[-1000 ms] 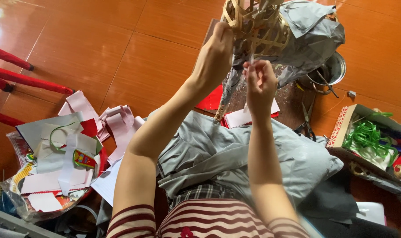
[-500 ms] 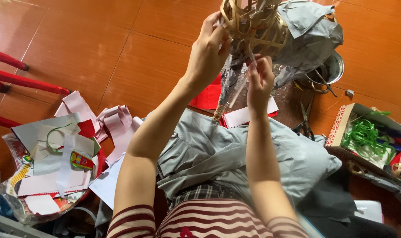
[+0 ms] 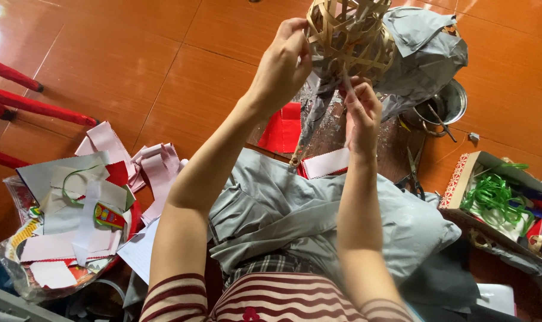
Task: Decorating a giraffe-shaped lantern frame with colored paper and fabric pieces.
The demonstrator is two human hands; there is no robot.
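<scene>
Both my arms are raised toward a woven ball of tan bamboo strips [image 3: 349, 37] at the top of the head view. My left hand [image 3: 283, 65] grips the ball's left side with fingers curled on its strips. My right hand [image 3: 360, 110] sits just under the ball and pinches a loose strip end hanging from it. A clear plastic wrap [image 3: 311, 107] dangles below the ball between my hands. Grey paper [image 3: 426, 50] sits right behind the ball.
Grey fabric [image 3: 294, 209] lies over my lap. Paper scraps in white, grey and red [image 3: 74, 214] are piled at left. Scissors [image 3: 414, 173], a metal bowl [image 3: 452, 101], a red piece [image 3: 283, 128] and a cardboard box with green ribbon [image 3: 491, 194] lie to the right. Red stool legs [image 3: 32, 104] are at far left.
My left hand has shifted up onto the ball's side. The right hand has risen closer under the ball, pinching the strip end. The ball has turned slightly.
</scene>
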